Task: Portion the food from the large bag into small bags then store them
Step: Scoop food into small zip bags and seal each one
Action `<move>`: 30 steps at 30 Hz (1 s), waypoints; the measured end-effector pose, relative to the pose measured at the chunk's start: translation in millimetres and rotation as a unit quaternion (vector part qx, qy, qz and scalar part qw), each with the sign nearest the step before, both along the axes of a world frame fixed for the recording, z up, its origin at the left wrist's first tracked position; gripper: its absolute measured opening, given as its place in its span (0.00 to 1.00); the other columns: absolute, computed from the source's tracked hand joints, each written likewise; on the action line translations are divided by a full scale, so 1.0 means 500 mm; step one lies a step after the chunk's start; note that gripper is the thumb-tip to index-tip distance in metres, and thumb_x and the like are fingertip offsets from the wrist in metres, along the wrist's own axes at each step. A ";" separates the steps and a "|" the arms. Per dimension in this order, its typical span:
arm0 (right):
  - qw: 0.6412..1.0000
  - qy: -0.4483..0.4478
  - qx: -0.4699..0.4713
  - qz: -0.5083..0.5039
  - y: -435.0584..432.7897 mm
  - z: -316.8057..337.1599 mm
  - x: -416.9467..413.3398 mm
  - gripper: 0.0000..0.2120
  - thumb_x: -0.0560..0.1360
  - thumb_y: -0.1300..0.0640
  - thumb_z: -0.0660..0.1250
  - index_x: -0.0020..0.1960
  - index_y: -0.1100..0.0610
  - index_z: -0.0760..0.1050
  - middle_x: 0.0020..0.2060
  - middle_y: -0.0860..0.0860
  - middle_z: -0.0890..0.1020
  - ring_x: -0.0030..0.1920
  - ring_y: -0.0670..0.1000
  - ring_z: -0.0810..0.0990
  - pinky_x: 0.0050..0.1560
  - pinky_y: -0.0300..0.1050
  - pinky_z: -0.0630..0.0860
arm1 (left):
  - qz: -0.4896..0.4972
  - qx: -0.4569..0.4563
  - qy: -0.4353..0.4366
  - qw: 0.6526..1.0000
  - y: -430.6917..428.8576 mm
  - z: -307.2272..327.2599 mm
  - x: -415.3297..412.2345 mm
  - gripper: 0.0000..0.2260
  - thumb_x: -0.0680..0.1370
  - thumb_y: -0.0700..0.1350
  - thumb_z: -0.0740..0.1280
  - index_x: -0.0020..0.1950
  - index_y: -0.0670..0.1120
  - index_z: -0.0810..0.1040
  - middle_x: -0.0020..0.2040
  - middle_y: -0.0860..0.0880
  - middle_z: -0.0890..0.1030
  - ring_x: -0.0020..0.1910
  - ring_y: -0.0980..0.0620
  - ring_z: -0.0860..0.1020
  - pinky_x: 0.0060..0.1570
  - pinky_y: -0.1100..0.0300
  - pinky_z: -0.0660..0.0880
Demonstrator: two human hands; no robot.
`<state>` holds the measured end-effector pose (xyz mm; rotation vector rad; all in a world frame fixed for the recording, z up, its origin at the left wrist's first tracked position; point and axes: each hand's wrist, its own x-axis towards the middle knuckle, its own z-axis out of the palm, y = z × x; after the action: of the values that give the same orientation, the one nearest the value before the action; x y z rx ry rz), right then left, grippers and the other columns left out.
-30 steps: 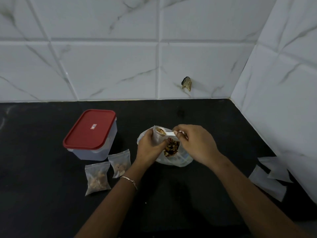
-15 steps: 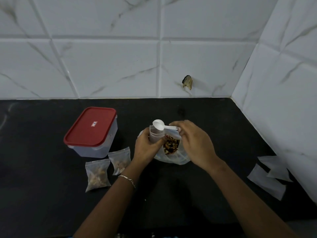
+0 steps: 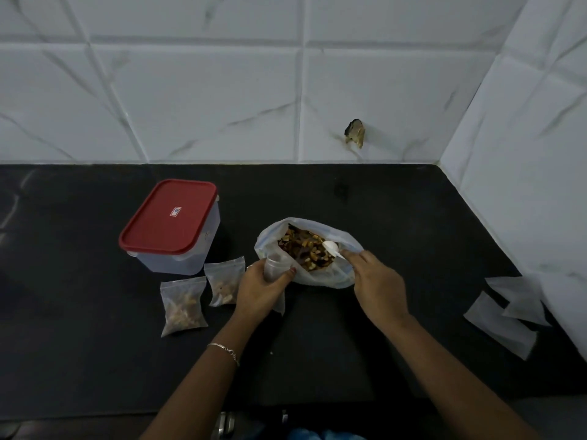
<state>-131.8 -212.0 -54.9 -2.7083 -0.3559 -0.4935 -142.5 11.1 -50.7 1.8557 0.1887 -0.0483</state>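
On the far left of the black counter (image 3: 95, 344) we see a clear container (image 3: 181, 263) with its red lid (image 3: 170, 217) closed. Just near of it lie two filled small bags (image 3: 182, 304), side by side and flat on the counter. To the right of them the left hand (image 3: 260, 287) has its fingers curled around an open small bag (image 3: 276, 264) and holds it upright, touching the left side of the large bag (image 3: 320, 279). The large bag stands in the middle of the counter with its mouth open, and the food (image 3: 301, 249) is visible inside. The right hand (image 3: 378, 284) pinches the handle of a white spoon (image 3: 332, 247), whose bowl is over the food. At the far right, near the tiled wall (image 3: 524, 185), we see some empty small bags (image 3: 505, 319) lying flat
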 end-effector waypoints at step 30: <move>0.968 0.184 0.152 -0.073 0.076 0.013 -0.033 0.15 0.82 0.56 0.57 0.66 0.48 0.74 0.39 0.45 0.78 0.29 0.39 0.70 0.28 0.30 0.61 | -0.065 -0.129 0.083 0.986 -0.021 -0.005 -0.019 0.06 0.79 0.53 0.65 0.54 0.57 0.79 0.54 0.54 0.83 0.58 0.57 0.79 0.63 0.53 0.73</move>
<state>-148.5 -174.2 -48.5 -2.4632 0.0221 -0.0654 -152.0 0.4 -53.0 1.6028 0.1670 -0.3045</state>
